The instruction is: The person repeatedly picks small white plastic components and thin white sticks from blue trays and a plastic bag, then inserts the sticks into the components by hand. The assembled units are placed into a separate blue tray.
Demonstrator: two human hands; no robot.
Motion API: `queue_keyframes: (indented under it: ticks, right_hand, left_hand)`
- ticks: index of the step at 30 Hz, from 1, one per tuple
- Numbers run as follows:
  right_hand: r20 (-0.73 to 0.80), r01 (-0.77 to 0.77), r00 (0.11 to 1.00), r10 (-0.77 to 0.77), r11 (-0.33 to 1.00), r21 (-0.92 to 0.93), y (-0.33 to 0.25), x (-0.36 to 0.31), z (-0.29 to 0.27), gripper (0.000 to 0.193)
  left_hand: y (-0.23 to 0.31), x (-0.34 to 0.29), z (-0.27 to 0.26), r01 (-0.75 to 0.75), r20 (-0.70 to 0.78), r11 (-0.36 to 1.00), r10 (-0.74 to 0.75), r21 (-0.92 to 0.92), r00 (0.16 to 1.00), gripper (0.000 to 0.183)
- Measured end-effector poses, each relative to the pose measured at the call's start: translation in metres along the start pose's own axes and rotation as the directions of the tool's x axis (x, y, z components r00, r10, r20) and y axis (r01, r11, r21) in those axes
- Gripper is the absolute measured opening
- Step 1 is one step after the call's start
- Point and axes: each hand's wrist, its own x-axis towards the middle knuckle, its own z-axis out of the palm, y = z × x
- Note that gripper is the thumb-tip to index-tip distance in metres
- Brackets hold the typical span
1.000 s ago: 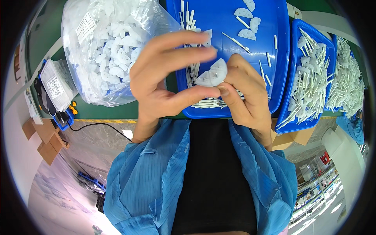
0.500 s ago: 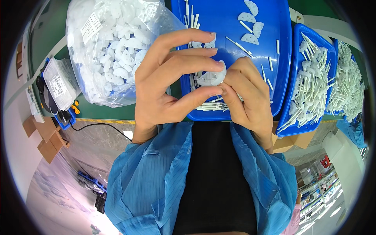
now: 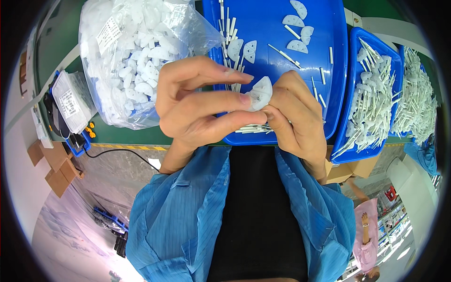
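Note:
Between my hands is a white half-round plastic piece [image 3: 262, 93] with its curved side up to the right. My left hand [image 3: 202, 101] is closed on its left edge, thumb below and fingers above. My right hand [image 3: 298, 110] is pinched shut against the piece's right edge; its curled fingers hide whatever they grip. Beneath them lies a blue tray [image 3: 300, 94] holding loose half-round pieces [image 3: 293, 20] and thin white sticks [image 3: 283, 53]. Two more half-round pieces [image 3: 250, 51] rest near my left fingertips, beside a row of sticks.
A clear plastic bag [image 3: 141, 70] full of half-round pieces stands at the left. Blue bins [image 3: 347, 117] heaped with white sticks and pieces are on the right. A label-bearing clear box [image 3: 70, 101] sits far left. Another person in pink [image 3: 365, 230] appears lower right.
My left fingers have drawn together and moved lower, and the half-round piece has turned more upright. My right hand has barely moved. A person in pink has come further into view.

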Motion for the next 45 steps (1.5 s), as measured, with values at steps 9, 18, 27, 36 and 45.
queue_keyframes:
  ticks: [9, 18, 27, 36, 45]
  right_hand:
    - [0.003, 0.034, 0.999, -0.034, 0.999, -0.035, 0.001, 0.001, 0.002, 0.020]
    - [0.010, -0.067, 0.998, 0.066, 0.984, 0.162, -0.005, 0.003, -0.009, 0.010]
    - [0.227, -0.644, 0.765, 0.603, 0.726, 0.241, -0.015, 0.017, -0.010, 0.007]
    - [0.232, -0.050, 0.968, 0.096, 0.979, -0.198, 0.027, 0.000, 0.010, 0.026]
    - [0.039, -0.063, 0.994, 0.098, 0.846, -0.529, -0.002, -0.009, -0.018, 0.019]
  left_hand:
    - [0.005, 0.015, -0.007, 0.022, 0.244, 0.996, -0.042, 0.082, 0.969, 0.046]
    - [0.008, 0.007, -0.006, -0.161, 0.212, 0.983, 0.140, 0.087, 0.967, 0.039]
    - [0.009, -0.012, -0.001, -0.065, 0.049, 0.997, 0.063, 0.039, 0.997, 0.039]
    - [-0.001, -0.013, -0.004, 0.280, -0.177, 0.782, -0.441, -0.557, 0.880, 0.026]
    - [-0.001, -0.011, -0.002, 0.445, -0.039, 0.723, -0.544, -0.528, 0.838, 0.015]
